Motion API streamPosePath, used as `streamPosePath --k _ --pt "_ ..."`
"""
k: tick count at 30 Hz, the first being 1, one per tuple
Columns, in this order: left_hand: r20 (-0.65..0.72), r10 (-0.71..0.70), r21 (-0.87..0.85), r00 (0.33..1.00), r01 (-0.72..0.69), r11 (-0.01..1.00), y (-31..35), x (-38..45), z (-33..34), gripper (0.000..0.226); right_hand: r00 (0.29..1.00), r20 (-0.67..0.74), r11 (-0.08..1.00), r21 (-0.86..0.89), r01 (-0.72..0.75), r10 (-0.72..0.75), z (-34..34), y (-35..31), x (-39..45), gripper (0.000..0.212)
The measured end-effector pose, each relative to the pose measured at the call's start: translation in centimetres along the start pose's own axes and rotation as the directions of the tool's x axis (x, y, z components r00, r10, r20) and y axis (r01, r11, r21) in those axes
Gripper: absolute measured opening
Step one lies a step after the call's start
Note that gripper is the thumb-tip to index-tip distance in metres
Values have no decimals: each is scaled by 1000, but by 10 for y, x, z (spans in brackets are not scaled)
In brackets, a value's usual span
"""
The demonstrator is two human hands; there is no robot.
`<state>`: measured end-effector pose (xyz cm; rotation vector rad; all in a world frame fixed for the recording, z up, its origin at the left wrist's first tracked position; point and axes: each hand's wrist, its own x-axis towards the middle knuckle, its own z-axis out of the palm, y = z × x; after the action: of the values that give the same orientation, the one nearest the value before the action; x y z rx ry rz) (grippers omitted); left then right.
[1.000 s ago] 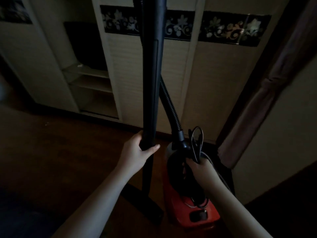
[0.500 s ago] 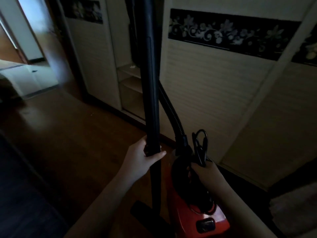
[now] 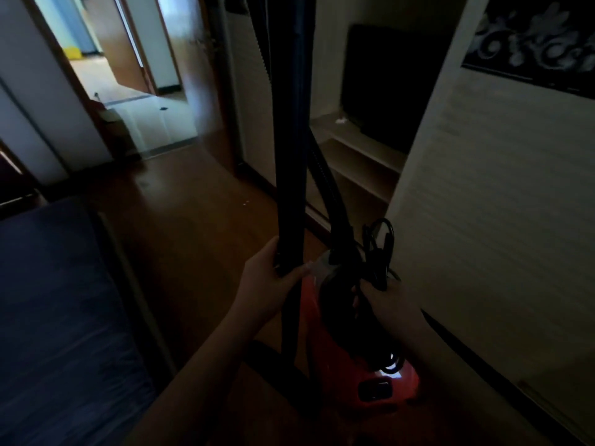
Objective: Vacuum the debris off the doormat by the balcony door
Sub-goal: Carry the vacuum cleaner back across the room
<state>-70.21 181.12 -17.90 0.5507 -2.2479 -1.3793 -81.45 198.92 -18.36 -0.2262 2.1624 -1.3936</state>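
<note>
floor – dark wood | on it: red vacuum body, black floor nozzle – a few pale specks

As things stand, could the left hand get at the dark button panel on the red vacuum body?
Probably not: the left hand grips the upright black vacuum tube, which stands between it and the dark button panel on the red vacuum body.

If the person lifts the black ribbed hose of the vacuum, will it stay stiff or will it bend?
The ribbed hose will probably flex: it already curves from the red canister upward. The wand, gripped by the left hand, looks straight and rigid. The cord loops in the right hand seem floppy.
</note>
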Motion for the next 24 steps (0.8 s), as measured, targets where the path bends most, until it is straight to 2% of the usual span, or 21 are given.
streamPosePath --k 6,12,19,24 --pt "-139 -77 -4 987 77 997 -42 90 -35 39 977 209 999 -39 35 -26 47 -52 114 26" --pt "-296 -171 -8 940 177 984 -69 177 -77 46 901 425 979 -136 153 -82 90 -122 221 27" --pt "-497 -239 -48 834 249 967 -96 242 -145 33 820 544 893 -261 367 -178 169 -197 309 40" --pt "-594 -247 -61 766 262 963 -142 290 -205 35 806 571 876 -296 380 -157 243 -241 374 42"
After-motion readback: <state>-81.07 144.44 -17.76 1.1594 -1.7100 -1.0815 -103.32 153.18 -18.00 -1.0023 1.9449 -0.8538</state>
